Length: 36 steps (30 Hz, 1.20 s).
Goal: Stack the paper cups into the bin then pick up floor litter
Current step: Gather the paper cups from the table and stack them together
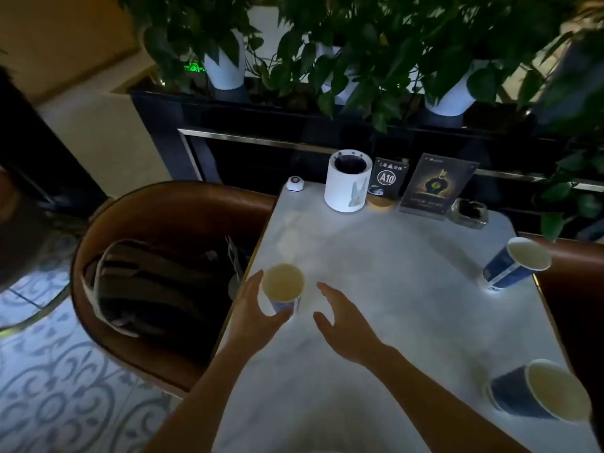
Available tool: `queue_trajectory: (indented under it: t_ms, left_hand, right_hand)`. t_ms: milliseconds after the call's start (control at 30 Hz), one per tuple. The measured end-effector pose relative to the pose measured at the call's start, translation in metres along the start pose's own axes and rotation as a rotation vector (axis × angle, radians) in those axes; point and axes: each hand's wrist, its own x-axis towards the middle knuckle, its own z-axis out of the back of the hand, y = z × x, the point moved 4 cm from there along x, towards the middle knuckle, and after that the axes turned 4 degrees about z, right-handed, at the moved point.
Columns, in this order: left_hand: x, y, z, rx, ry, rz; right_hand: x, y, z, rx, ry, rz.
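Observation:
Three blue paper cups stand on a white marble table (pixel 392 289). The nearest cup (pixel 283 284) is at the table's left edge, upright and empty. My left hand (pixel 253 315) curls around its left and lower side, thumb and fingers spread; whether it touches the cup is unclear. My right hand (pixel 340 325) hovers open just right of that cup, fingers apart. A second cup (pixel 519 263) stands at the right edge. A third cup (pixel 542 392) is at the near right corner. A white cylindrical bin (pixel 347 188) with a dark liner stands at the table's far side.
Beside the bin are a call button (pixel 295 183), an A10 table sign (pixel 386 181), a menu card (pixel 436 188) and an ashtray (pixel 470 212). A brown chair (pixel 137 207) with a dark bag (pixel 157 289) is on the left. Potted plants line the dark ledge behind. Patterned floor tiles lie lower left.

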Motion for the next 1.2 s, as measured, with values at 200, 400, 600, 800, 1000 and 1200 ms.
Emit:
queue_trajectory:
  t_ms: [200,400,600,800,1000,1200]
  left_hand:
    - [0.005,-0.001,-0.004,-0.084,0.085,0.104]
    - [0.006,0.000,-0.006,-0.232,0.133,0.182]
    - [-0.003,-0.010,-0.002,-0.270,0.068,0.119]
    - [-0.028,-0.031,-0.006,-0.277,0.047,0.024]
    - [-0.052,-0.056,-0.015,-0.256,0.121,-0.101]
    - [-0.067,-0.065,-0.033,-0.162,0.245,-0.260]
  right_hand:
    - [0.022,0.015,-0.011,0.011,0.046,0.014]
    - [0.030,0.018,-0.014,0.057,0.050,0.008]
    - [0.021,0.021,-0.008,0.144,-0.083,-0.001]
    - [0.000,0.020,0.021,0.154,-0.248,0.018]
    - [-0.032,0.012,0.042,0.258,-0.339,-0.097]
    - [-0.062,0.002,0.060,0.390,-0.407,-0.266]
